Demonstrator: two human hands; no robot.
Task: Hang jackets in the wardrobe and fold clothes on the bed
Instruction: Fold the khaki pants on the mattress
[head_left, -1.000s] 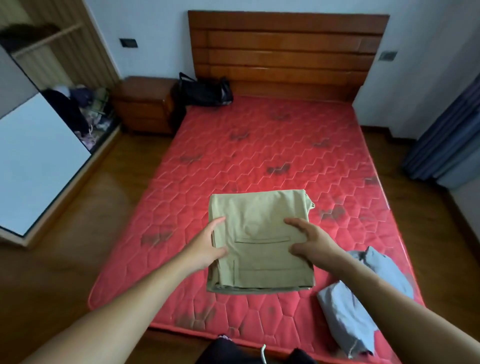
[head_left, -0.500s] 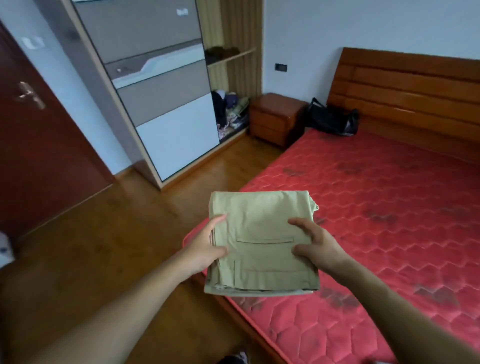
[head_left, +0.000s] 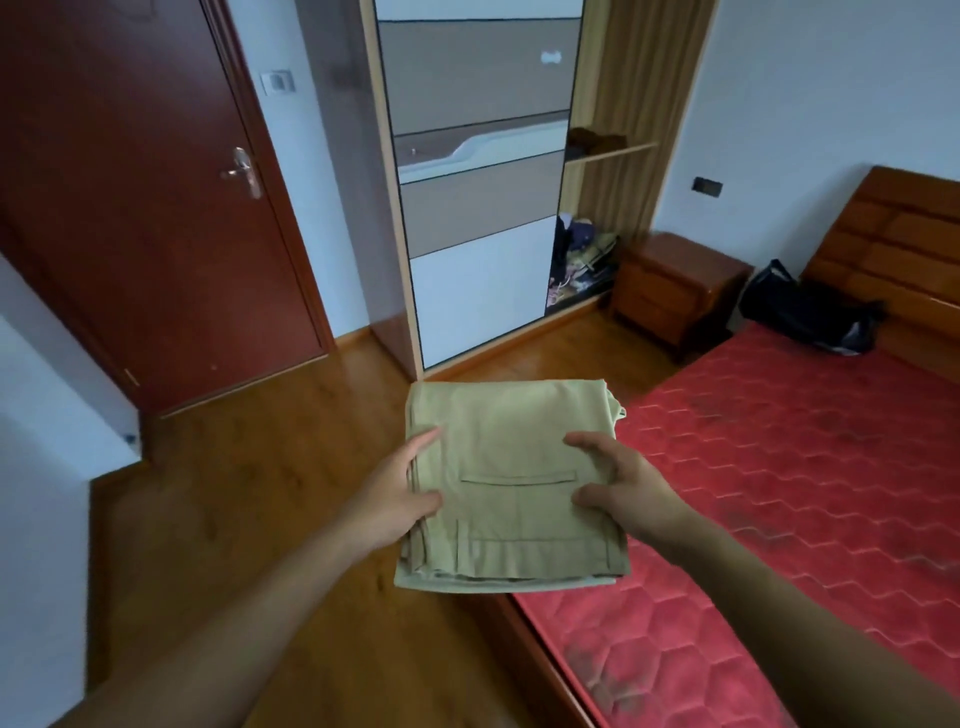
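No readable text, label or number anywhere — none at all.

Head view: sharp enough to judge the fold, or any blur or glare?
Head view: trousers sharp at centre, pocket seam readable; forearms and left wall smeared at the edges; wide lens bends wardrobe and door; mild sheen on the floor, none on the trousers.

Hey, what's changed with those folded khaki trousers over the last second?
The folded khaki trousers were carried leftward off the red mattress and are now held mostly over the wooden floor, facing the wardrobe. Unchanged: the left hand and right hand hold the same two sides, and the fold is intact.
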